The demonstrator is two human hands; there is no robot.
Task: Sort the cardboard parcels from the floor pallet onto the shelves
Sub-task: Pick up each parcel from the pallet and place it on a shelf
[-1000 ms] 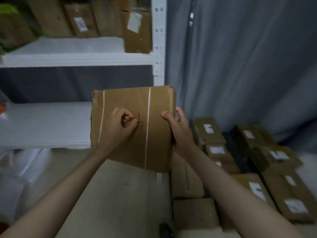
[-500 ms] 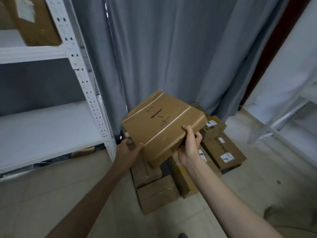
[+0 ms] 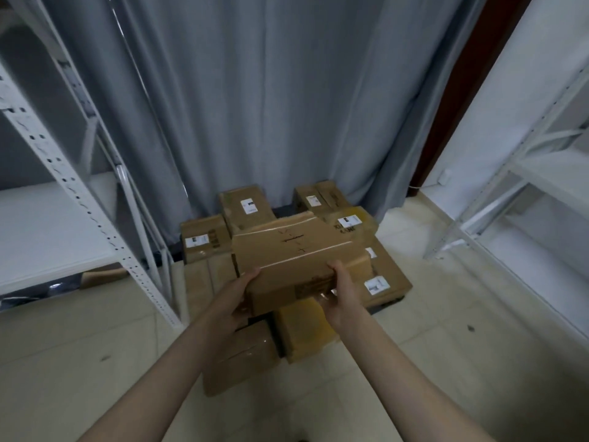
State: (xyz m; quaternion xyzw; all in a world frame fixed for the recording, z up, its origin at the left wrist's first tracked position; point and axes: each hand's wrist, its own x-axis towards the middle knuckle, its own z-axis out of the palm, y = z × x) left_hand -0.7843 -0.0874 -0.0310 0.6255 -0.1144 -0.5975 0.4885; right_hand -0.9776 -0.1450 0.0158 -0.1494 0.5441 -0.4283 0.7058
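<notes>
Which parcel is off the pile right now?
The handwritten-marked parcel, gripped at its near corners by the left hand and right hand. The others lie on the floor pile, most with white labels.

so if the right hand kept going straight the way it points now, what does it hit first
Likely the held parcel itself, which the right hand already grips at its near right corner. Beyond that lie the parcels on the floor pallet, though depth is unclear.

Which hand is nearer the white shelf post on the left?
Left. The left hand grips the held parcel at its near left corner, on the side toward the shelf post; the right hand grips the parcel's near right edge, farther from it.
</notes>
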